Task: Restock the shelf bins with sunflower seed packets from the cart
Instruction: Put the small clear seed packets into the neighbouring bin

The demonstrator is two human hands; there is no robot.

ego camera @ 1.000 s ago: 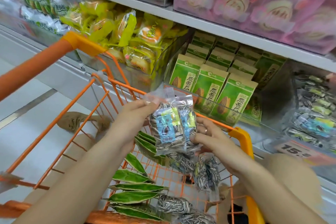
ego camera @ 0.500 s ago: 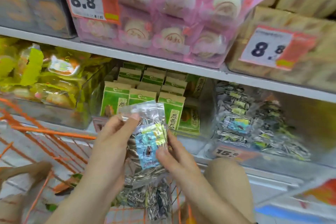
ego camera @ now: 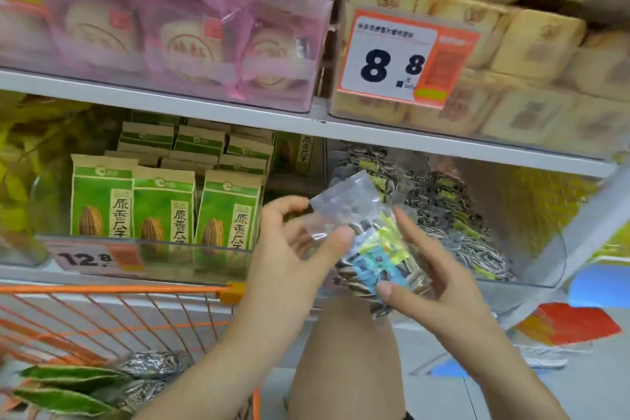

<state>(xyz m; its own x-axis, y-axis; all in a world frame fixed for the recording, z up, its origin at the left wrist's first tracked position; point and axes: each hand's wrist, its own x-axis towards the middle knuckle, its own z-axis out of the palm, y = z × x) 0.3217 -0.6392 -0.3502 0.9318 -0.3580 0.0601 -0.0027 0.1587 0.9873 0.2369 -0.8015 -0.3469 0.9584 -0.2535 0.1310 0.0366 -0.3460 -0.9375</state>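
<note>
— Both hands are up at the lower shelf. The left hand [ego camera: 289, 242] pinches the clear top of a packet of seeds [ego camera: 371, 249], thumb in front and fingers behind; the right hand [ego camera: 439, 283] has its thumb on the packet's bottom edge and its fingers spread along the far side.

— So the packet's held, not in the bin?

— Held, in the air, just in front of the clear bin [ego camera: 531, 242] at the right end of that shelf, the one heaped with the same striped packets [ego camera: 453, 215]. More wait in the cart [ego camera: 119, 290] at lower left, beside the flat green bags [ego camera: 68, 382].

— What worries you?

— Slick film and a light two-point hold. If the left pinch slides off that empty flap, I'd guess the weight swings onto the right thumb and the packet drops past the shelf's front edge to the floor.

— And the bin itself?

— The heap slopes down towards the front wall. Dropped on the near side, it could slide out over the rim. Also, the bin next door holds green boxes [ego camera: 163, 204]; drifting left puts it in the wrong one. There may be a second packet behind the first; I can't tell.
</note>
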